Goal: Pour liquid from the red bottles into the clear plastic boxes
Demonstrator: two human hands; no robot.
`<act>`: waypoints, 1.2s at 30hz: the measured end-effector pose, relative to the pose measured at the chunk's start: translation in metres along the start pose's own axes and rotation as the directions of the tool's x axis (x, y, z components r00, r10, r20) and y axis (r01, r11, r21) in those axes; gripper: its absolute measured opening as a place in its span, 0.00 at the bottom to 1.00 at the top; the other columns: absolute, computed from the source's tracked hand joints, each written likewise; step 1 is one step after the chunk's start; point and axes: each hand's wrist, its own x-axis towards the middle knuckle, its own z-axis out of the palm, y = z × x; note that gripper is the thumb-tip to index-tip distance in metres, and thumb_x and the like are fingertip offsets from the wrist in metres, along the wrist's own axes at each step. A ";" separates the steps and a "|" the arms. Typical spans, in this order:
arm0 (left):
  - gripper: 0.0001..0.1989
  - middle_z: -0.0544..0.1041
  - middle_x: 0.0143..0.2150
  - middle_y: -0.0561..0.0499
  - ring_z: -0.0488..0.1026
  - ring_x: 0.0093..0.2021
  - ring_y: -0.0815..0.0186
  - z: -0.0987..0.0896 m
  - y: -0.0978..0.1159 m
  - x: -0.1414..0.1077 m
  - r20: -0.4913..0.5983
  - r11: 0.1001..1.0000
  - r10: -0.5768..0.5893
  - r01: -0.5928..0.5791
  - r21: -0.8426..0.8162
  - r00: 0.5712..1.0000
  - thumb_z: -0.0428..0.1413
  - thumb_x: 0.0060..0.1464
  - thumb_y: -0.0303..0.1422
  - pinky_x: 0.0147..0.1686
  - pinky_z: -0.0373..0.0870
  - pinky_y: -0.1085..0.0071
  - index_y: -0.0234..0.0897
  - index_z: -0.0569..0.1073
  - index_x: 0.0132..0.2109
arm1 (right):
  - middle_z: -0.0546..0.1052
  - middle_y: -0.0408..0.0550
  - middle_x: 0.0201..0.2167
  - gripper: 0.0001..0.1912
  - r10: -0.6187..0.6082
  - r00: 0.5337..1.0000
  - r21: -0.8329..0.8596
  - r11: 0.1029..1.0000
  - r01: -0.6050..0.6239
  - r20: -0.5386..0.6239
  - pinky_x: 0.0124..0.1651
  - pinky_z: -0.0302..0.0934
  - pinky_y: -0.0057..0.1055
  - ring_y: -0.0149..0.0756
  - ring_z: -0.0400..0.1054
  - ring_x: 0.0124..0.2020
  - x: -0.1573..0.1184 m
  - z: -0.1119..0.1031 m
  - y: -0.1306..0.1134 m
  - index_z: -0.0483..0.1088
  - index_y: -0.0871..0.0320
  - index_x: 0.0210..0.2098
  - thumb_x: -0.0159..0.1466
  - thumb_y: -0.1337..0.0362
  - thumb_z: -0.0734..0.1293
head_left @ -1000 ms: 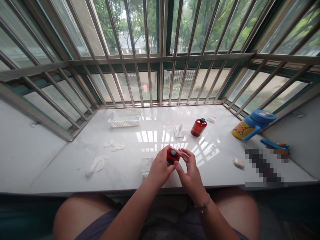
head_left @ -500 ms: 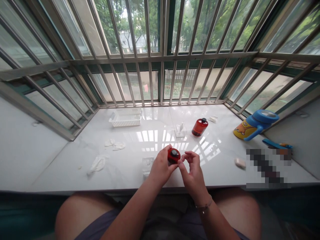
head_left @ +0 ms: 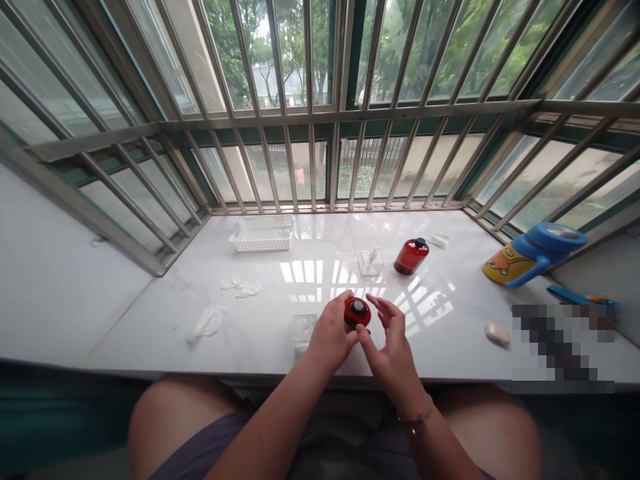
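Quick look at this window-sill setup: the left hand (head_left: 333,340) is closed around a small round red piece (head_left: 357,312) with a dark button-like center, gripping it from the side and underneath, just above the white surface (head_left: 150,333). The right hand (head_left: 393,350) is open with its fingers spread, right next to the red piece. Its thumb comes in at the lower edge, but honestly I can't tell if it's actually touching. There's a thin bracelet (head_left: 415,420) on that wrist.

Just left of the hands sits a little see-through plastic block (head_left: 304,330). Farther up there's a similar clear holder (head_left: 371,262) with something white in it, and a red bottle (head_left: 411,257) with a black top stands just to its right. Toward the back on the left is a white plastic basket (head_left: 261,235), up near the steel window bars (head_left: 310,160). Crumpled white wipes (head_left: 207,322) lie on the left side of the surface.

Over on the right, a blue-and-yellow kids' cup (head_left: 537,257) lies tipped over beside a blue strip (head_left: 565,293). A small white lump (head_left: 497,334) sits near a pixelated patch (head_left: 563,347) that hides whatever's under it.
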 end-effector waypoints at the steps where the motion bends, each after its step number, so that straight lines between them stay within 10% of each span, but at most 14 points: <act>1: 0.42 0.75 0.68 0.42 0.73 0.69 0.48 0.001 -0.001 0.000 -0.008 1.000 0.001 -0.001 0.005 1.000 0.72 0.51 0.26 0.70 0.70 0.46 0.45 0.66 0.70 | 0.73 0.59 0.61 0.32 0.011 1.000 -0.006 1.000 -0.011 -0.002 0.69 0.66 0.60 0.53 0.70 0.65 0.000 0.000 0.000 0.58 0.50 0.68 0.71 0.52 0.71; 10: 0.56 0.65 0.77 0.38 0.69 0.73 0.46 -0.003 -0.008 -0.012 0.157 0.978 0.180 -0.193 0.075 0.971 0.69 0.54 0.24 0.70 0.73 0.45 0.49 0.47 0.80 | 0.70 0.59 0.68 0.39 0.100 0.990 -0.019 0.995 -0.099 0.098 0.68 0.68 0.59 0.54 0.70 0.67 0.009 0.006 0.010 0.57 0.49 0.70 0.67 0.50 0.75; 16: 0.55 0.61 0.79 0.39 0.62 0.78 0.46 -0.045 -0.003 -0.038 0.119 0.937 0.295 -0.312 0.161 0.948 0.73 0.57 0.33 0.75 0.66 0.44 0.52 0.48 0.80 | 0.74 0.56 0.64 0.36 0.092 0.993 -0.170 0.982 -0.079 0.070 0.68 0.68 0.54 0.53 0.72 0.63 0.020 -0.009 0.024 0.64 0.50 0.66 0.65 0.46 0.75; 28: 0.39 0.76 0.68 0.41 0.74 0.69 0.46 -0.157 -0.091 -0.072 -0.080 0.853 0.022 0.023 0.521 0.997 0.70 0.58 0.46 0.69 0.73 0.46 0.44 0.67 0.70 | 0.72 0.59 0.65 0.48 0.056 0.987 -0.441 0.890 -0.119 -0.152 0.68 0.64 0.55 0.58 0.69 0.64 0.052 -0.092 0.083 0.62 0.53 0.71 0.60 0.39 0.75; 36: 0.22 0.80 0.58 0.32 0.75 0.60 0.43 -0.228 -0.138 -0.087 -0.435 0.540 -0.010 0.371 0.755 0.900 0.48 0.71 0.41 0.65 0.70 0.46 0.31 0.75 0.59 | 0.63 0.74 0.71 0.69 -0.139 0.914 -0.551 0.828 -0.104 -0.382 0.68 0.61 0.67 0.71 0.62 0.69 0.052 -0.128 0.101 0.50 0.67 0.78 0.54 0.30 0.77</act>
